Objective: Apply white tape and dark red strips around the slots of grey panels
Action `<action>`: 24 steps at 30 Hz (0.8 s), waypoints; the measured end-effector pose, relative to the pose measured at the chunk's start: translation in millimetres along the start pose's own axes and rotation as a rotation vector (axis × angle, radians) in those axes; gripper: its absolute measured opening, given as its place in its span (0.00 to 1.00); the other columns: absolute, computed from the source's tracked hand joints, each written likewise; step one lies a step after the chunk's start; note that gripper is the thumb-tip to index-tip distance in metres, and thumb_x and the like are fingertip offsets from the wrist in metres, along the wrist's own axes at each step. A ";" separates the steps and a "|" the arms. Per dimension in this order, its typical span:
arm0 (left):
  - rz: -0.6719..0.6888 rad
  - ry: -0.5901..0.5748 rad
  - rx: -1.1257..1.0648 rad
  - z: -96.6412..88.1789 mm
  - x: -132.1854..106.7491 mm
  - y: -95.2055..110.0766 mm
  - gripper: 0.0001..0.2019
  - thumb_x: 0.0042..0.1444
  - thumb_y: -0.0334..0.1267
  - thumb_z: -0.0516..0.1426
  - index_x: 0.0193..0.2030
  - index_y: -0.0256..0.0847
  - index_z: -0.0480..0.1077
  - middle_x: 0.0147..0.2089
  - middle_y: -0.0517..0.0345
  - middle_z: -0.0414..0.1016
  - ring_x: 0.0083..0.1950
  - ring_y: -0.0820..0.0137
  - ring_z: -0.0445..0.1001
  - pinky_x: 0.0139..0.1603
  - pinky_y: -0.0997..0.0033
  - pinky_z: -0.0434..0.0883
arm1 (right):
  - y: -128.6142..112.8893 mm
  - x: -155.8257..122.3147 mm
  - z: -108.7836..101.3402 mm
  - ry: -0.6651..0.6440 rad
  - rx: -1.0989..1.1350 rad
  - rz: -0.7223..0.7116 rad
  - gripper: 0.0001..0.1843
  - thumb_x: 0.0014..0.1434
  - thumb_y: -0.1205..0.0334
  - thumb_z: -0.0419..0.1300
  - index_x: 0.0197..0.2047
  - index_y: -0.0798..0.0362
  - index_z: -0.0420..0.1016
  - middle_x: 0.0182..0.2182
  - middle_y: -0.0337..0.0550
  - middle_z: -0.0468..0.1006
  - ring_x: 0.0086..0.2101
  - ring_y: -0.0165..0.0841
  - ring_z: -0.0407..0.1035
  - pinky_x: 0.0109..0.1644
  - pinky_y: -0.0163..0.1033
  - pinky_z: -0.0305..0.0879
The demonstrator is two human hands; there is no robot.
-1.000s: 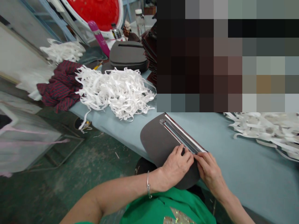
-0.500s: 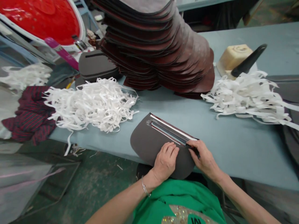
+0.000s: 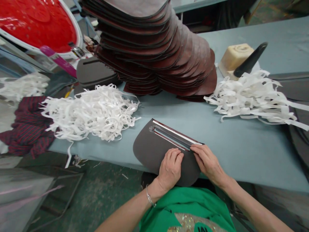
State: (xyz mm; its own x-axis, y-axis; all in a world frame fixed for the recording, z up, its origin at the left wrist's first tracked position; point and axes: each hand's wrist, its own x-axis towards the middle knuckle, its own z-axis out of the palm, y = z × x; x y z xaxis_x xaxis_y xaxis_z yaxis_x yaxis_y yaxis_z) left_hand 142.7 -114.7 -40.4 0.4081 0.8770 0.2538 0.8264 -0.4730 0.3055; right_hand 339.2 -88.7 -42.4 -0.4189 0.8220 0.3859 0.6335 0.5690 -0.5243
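A dark grey rounded panel lies at the near edge of the blue-grey table, with a zipper slot and white tape strips along its straight side. My left hand rests flat on the panel below the slot, fingers together and stretched out. At the near end of the slot my right hand presses down with its fingertips, pinching at the tape's end. What the fingers grip is too small to name.
A tall stack of brown and grey panels stands behind. Piles of white paper strips lie left and right. A cream block with a black handle, a red striped cloth and a red round object are nearby.
The camera has tilted up and now takes in the stack of panels and the right strip pile. Both hands stay on the panel, the right one still at the slot's near end.
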 end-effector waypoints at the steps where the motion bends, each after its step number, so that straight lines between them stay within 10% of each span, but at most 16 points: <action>1: -0.009 -0.011 0.013 -1.6 1.5 0.1 0.15 0.61 0.29 0.47 0.54 0.36 0.65 0.56 0.45 0.67 0.61 0.63 0.63 0.62 0.56 0.65 | 0.0 1.5 -0.1 -0.018 -0.022 0.002 0.19 0.62 0.71 0.47 0.56 0.55 0.64 0.50 0.53 0.71 0.50 0.37 0.65 0.51 0.47 0.65; 24: 0.007 -0.076 0.009 -11.2 5.8 -2.7 0.16 0.60 0.30 0.47 0.55 0.35 0.64 0.62 0.48 0.63 0.65 0.63 0.58 0.67 0.57 0.58 | -9.3 12.8 -9.6 -0.084 -0.061 0.025 0.06 0.61 0.67 0.53 0.40 0.54 0.70 0.39 0.48 0.71 0.42 0.35 0.66 0.46 0.43 0.68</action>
State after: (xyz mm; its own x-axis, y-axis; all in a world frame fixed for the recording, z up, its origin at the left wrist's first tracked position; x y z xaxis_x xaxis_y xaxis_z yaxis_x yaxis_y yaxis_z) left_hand 138.4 -109.3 -29.5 0.4418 0.8777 0.1855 0.8269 -0.4786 0.2953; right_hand 334.1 -83.7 -25.3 -0.4538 0.8365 0.3070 0.6817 0.5478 -0.4849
